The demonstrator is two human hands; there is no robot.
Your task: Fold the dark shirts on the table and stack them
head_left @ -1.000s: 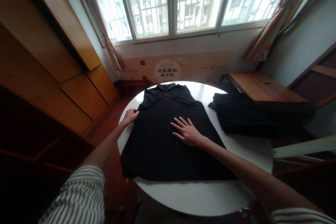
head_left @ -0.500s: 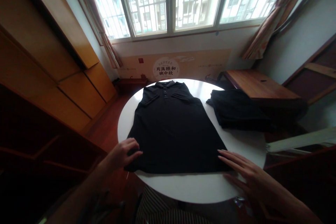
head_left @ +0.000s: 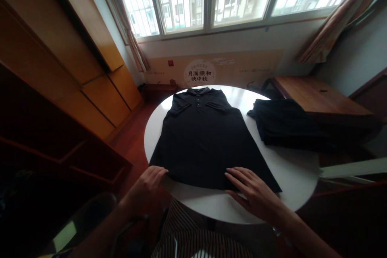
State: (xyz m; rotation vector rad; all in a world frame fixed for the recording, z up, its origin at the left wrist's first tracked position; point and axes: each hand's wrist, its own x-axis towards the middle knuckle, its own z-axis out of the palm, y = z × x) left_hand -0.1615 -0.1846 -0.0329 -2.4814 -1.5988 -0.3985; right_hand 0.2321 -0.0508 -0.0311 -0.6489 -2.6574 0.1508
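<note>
At the lower left of the frame, the left hand (head_left: 151, 179) has its fingers drawn together, pinching the near-left corner of the black polo shirt (head_left: 202, 141), which lies spread across the centre on the white table (head_left: 298, 169). The right hand (head_left: 254, 193), lower right of centre, is part-open, fingers flat on the shirt's bottom edge, thumb apart. Half a second ago it was at the near-right corner, now uncovered, and the left hand was looser.

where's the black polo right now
In the head view, the polo lies mid-picture on the table, left of the dark pile, with the left hand and right hand at its near hem.
</note>
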